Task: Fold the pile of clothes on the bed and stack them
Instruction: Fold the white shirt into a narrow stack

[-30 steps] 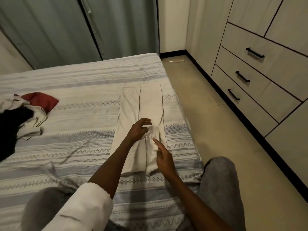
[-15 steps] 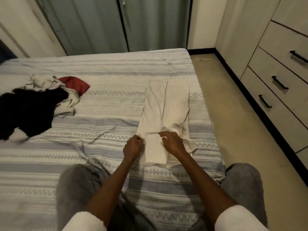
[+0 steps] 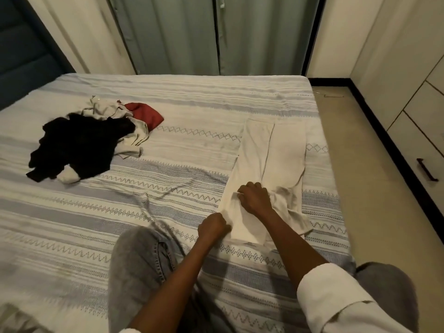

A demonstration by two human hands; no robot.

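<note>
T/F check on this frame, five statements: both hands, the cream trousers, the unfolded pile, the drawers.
1. Both hands grip the cream trousers. True: the left hand pinches the near left edge and the right hand holds a fold further up.
2. The trousers lie on the left half of the bed. False: they lie near the right edge of the bed.
3. A black garment lies on top of the unfolded pile. True.
4. The red garment lies on the trousers. False: it is at the pile's far side, apart from them.
5. A drawer on the right is pulled open. False: the drawers look closed.
</note>
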